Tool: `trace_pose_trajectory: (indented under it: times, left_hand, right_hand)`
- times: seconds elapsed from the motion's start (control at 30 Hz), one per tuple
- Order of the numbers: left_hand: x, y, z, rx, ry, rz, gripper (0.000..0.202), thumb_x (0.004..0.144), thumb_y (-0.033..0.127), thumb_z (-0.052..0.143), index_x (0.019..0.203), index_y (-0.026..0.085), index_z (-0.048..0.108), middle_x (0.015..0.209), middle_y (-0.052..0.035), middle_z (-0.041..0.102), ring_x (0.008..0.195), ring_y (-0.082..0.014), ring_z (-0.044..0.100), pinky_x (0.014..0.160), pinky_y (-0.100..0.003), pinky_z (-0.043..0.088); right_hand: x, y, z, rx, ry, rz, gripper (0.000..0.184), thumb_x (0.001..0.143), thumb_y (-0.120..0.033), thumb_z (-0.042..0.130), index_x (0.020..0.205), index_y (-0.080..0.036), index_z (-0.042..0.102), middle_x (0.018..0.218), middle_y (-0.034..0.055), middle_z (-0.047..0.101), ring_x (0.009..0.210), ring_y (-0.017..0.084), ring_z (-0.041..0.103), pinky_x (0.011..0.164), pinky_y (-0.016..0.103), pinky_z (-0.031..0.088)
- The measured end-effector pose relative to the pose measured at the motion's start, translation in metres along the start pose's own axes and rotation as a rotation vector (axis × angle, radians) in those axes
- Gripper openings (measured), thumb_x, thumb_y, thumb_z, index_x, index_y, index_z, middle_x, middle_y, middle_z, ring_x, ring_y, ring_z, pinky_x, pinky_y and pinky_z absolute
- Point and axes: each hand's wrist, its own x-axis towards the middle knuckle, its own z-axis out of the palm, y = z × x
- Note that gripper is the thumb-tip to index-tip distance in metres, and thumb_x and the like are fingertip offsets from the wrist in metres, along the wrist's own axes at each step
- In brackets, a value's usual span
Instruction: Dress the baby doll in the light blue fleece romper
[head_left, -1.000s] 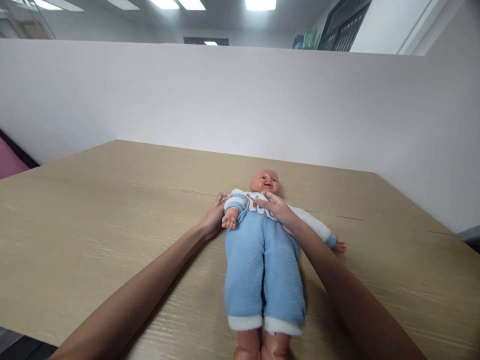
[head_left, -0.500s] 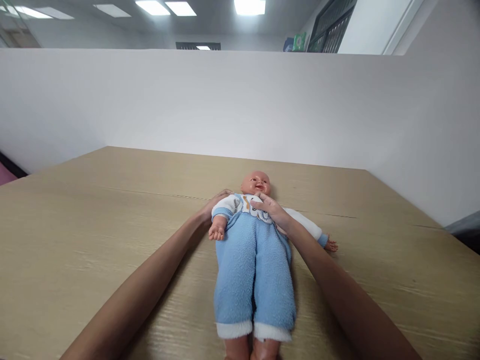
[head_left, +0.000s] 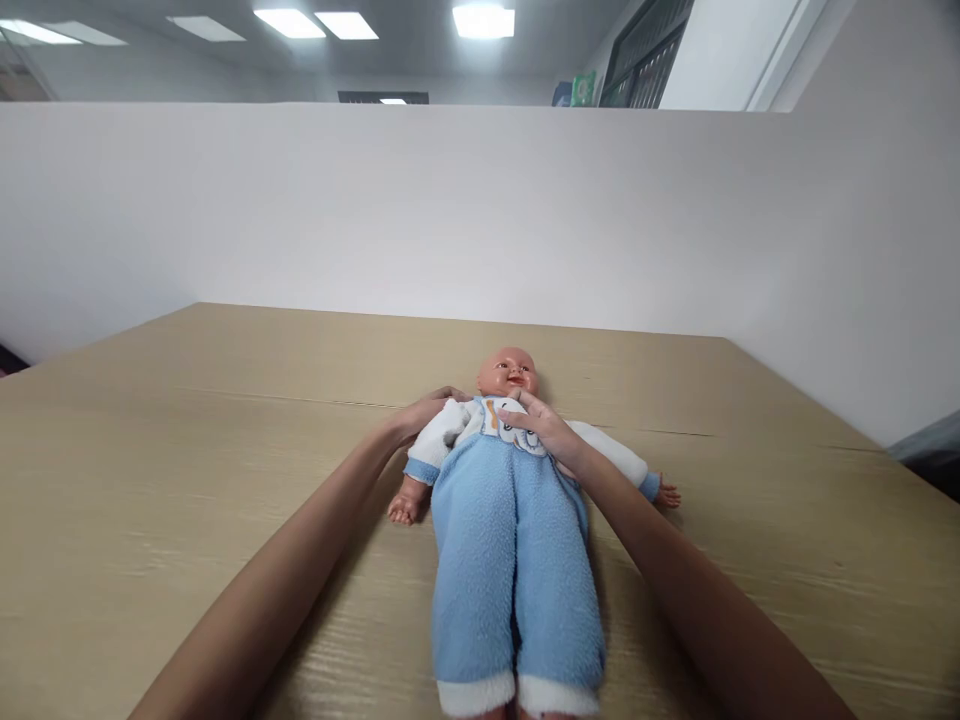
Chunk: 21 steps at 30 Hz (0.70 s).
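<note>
A baby doll (head_left: 480,560) in light-blue fleece trousers and a white top with blue cuffs lies on its back on the table, its head at the far end and its legs toward me. My left hand (head_left: 433,410) is at the doll's shoulder on the left, partly hidden behind the white sleeve, with its fingers closed on the top's edge. Across the chest, my right hand (head_left: 546,425) grips the upper body, thumb over the printed front and fingers near the collar. Both doll arms stretch outward beside the body.
The wooden table (head_left: 187,460) has seams running across it. Behind it rises a white partition (head_left: 450,210), with another white wall at the right. A dark item (head_left: 934,455) shows at the right edge. A green package (head_left: 583,90) is visible beyond the partition.
The doll's arm on the left has swung outward and down onto the table beside the trousers. My left hand has shifted slightly left; my right hand stays on the chest.
</note>
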Motion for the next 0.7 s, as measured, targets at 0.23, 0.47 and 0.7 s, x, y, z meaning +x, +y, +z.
trace_pose_trajectory:
  times: [0.23, 0.47, 0.7]
  left_hand:
    - [-0.013, 0.015, -0.023, 0.282, -0.183, -0.289, 0.058, 0.078, 0.068, 0.084, 0.105, 0.018, 0.075, 0.089, -0.0055, 0.074, 0.072, -0.0218, 0.064, 0.055, -0.028, 0.044]
    - [-0.013, 0.01, -0.032, 0.416, -0.368, -0.038, 0.057, 0.09, 0.069, 0.071, 0.124, 0.024, 0.076, 0.128, -0.0067, 0.076, 0.115, -0.0263, 0.068, 0.095, -0.031, 0.054]
    - [-0.01, 0.02, -0.036, 0.861, -0.288, 0.06, 0.036, 0.102, 0.05, 0.058, 0.123, 0.024, 0.072, 0.127, -0.0061, 0.076, 0.118, -0.0277, 0.068, 0.102, -0.037, 0.052]
  right_hand:
    - [0.0, -0.005, 0.008, -0.034, 0.034, 0.004, 0.057, 0.071, -0.055, 0.095, 0.089, -0.024, 0.05, 0.079, -0.0067, 0.062, 0.069, 0.013, 0.055, 0.066, 0.026, 0.041]
    - [-0.012, -0.03, -0.017, -0.925, 0.162, -0.025, 0.04, 0.088, -0.061, 0.076, 0.089, -0.025, 0.059, 0.079, 0.0004, 0.069, 0.074, 0.022, 0.06, 0.066, 0.032, 0.038]
    - [-0.055, -0.011, -0.057, -1.301, 0.344, -0.292, 0.031, 0.098, -0.056, 0.065, 0.103, -0.025, 0.065, 0.109, 0.0077, 0.075, 0.106, 0.03, 0.066, 0.097, 0.042, 0.048]
